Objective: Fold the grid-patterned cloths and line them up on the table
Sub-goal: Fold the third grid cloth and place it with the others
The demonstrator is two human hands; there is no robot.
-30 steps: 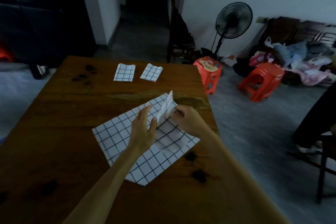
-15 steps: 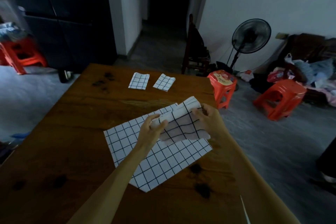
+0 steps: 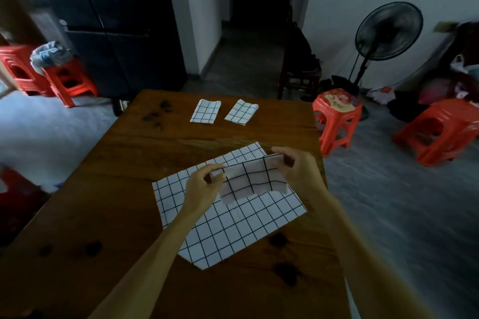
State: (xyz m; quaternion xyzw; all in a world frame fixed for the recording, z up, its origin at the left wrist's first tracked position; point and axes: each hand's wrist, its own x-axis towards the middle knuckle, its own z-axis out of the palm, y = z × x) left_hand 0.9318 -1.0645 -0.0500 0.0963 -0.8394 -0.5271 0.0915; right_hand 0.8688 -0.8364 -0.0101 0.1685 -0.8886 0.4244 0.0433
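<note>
Left hand [image 3: 201, 190], right hand [image 3: 298, 172] raised, fingers pinched closed.

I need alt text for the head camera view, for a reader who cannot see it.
Two bare hands, left hand and right hand, hold a partly folded grid cloth above a larger flat grid cloth on a wooden table. Two folded cloths lie side by side at the far end.

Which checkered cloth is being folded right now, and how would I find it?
Start at the big wooden table and look at its near half, where a large grid cloth lies flat. Just above it, the left hand and right hand pinch a smaller folded cloth by its ends. It alone is lifted; the rest lie flat.
</note>
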